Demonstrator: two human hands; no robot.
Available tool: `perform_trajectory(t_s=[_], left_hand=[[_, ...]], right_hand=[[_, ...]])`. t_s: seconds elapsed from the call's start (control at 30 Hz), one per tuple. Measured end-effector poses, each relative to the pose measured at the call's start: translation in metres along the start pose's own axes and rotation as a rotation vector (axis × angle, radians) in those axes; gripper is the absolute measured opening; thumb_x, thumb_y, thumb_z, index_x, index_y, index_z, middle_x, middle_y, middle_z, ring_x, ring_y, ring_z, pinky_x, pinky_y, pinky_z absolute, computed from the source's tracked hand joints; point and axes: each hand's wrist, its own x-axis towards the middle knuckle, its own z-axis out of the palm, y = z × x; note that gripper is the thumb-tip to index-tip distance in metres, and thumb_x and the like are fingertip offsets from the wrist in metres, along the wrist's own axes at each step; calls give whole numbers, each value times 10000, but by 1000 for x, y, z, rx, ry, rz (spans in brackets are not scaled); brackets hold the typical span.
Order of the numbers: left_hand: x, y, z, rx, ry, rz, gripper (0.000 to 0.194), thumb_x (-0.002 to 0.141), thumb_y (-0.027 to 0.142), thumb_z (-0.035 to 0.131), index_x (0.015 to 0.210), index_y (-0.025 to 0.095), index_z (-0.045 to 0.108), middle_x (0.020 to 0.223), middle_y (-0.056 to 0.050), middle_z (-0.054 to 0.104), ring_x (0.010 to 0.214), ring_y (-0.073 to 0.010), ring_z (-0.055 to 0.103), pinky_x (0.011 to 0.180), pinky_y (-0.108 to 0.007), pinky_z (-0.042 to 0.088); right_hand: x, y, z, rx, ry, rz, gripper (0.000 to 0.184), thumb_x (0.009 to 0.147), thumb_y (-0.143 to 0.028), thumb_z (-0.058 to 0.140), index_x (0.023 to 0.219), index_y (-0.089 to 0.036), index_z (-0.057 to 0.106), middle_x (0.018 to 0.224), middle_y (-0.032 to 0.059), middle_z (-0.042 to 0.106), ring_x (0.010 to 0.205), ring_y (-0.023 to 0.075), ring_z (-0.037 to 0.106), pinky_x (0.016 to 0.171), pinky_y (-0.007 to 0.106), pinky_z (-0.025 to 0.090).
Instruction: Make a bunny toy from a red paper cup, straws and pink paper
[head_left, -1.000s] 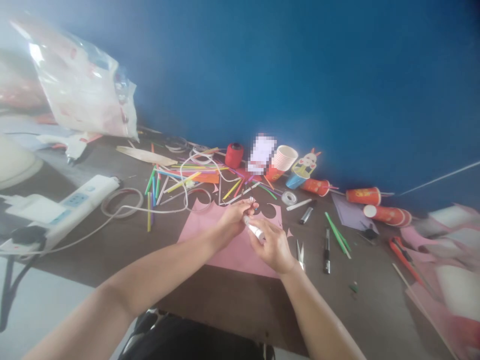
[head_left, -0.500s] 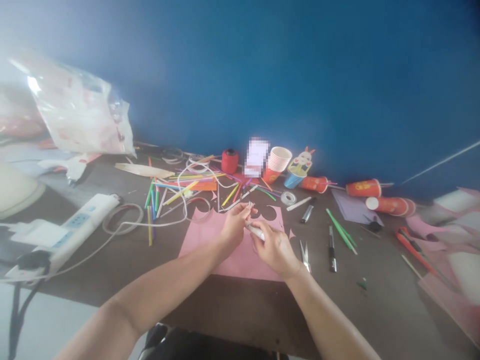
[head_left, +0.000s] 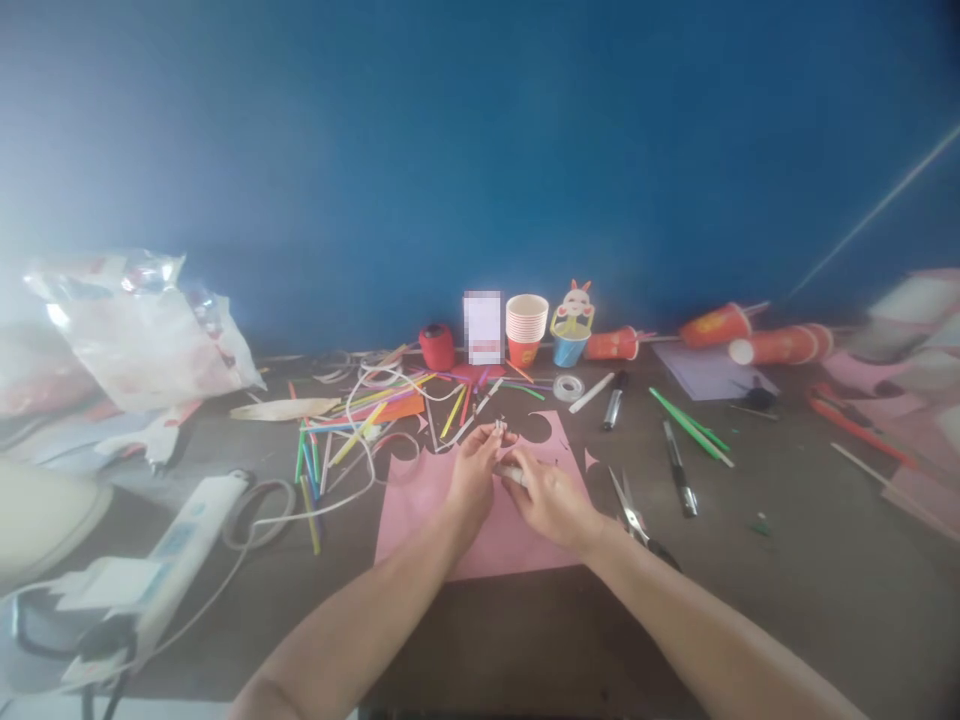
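Note:
Both my hands are close together over a pink paper sheet (head_left: 420, 530) with rounded cut-outs along its far edge. Between the fingertips of my left hand (head_left: 476, 470) is a small whitish piece, too small to make out. My right hand (head_left: 551, 500) is closed round a white pen-like tube (head_left: 513, 474), which points toward the left fingers. Just right of the paper lie scissors (head_left: 634, 518) with parted blades. A black pen (head_left: 681, 470) rests farther right, and a grey-and-black marker (head_left: 614, 402) lies beyond the scissors.
Coloured straws (head_left: 360, 425) and a white cable (head_left: 367, 460) spread to the left, near a power strip (head_left: 184, 540). At the back stand stacked paper cups (head_left: 526, 330), a blue cup with a rabbit figure (head_left: 571, 345) and red thread (head_left: 437, 347). Green sticks (head_left: 690, 425) lie right.
The camera view has tilted up and turned slightly, so the table items appear shifted. Both hands keep their grips, and the white tube now sits flatter and more covered by the right fingers.

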Motion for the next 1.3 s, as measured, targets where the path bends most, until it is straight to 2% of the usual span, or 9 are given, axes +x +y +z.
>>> perform_trajectory(t_s=[0.2,0.33,0.47,0.53,0.6,0.7,0.9,1.13,1.3], left_hand=[[12,10,-1,-45,-20,34,159,675,269,701,741,152,615,713,-21,652,614,-88,557,610,-218,401],[20,17,-5,-57,47,44,197,666,295,718,766,171,602,742,-11,663,685,-97,591,638,-216,408],[20,16,-6,-10,42,0,215,649,295,725,757,166,592,737,-5,658,632,-85,575,600,-212,401],[17,14,-5,53,40,10,206,661,310,709,750,162,597,732,-6,654,614,-77,561,590,-205,395],[15,13,-4,115,45,31,195,677,324,690,748,163,605,734,-4,649,611,-70,546,586,-198,393],[14,12,-4,202,30,48,187,690,332,675,744,163,617,735,-8,639,610,-70,528,574,-193,396],[12,8,-7,401,-73,54,244,717,371,652,794,140,654,755,-43,641,613,-88,525,571,-211,441],[10,9,-7,465,-115,-4,247,696,381,663,760,143,661,768,-53,642,643,-116,550,552,-227,474],[7,9,-5,472,-130,-58,240,695,367,660,753,134,671,736,-61,639,637,-124,556,512,-215,455]], right_hand=[[5,15,-29,27,-42,32,207,847,-235,496,1051,-203,502,954,54,688,794,192,662,665,266,466],[9,42,-59,-110,182,215,230,826,-190,484,1047,-223,538,900,35,670,731,179,631,648,272,450],[10,57,-68,-388,310,254,276,785,-168,522,1051,-191,591,1051,113,605,994,268,561,795,358,427],[8,51,-65,-390,229,212,235,786,-235,557,1012,-196,610,1026,106,604,987,262,563,793,349,428],[4,38,-57,-332,45,199,221,766,-337,601,945,-209,620,918,77,627,860,234,605,713,319,446],[-3,17,-44,-357,-169,218,332,685,-446,670,878,-182,613,861,102,633,769,259,624,643,333,450],[-4,5,-34,-342,-311,218,343,685,-283,674,972,-133,561,947,155,626,836,297,632,613,333,447],[-3,16,-34,-270,-294,211,55,706,-184,611,748,-182,576,802,68,634,697,207,616,548,267,369],[0,20,-35,-74,-105,184,55,715,-153,561,684,-198,558,700,4,603,654,144,561,578,241,368]])
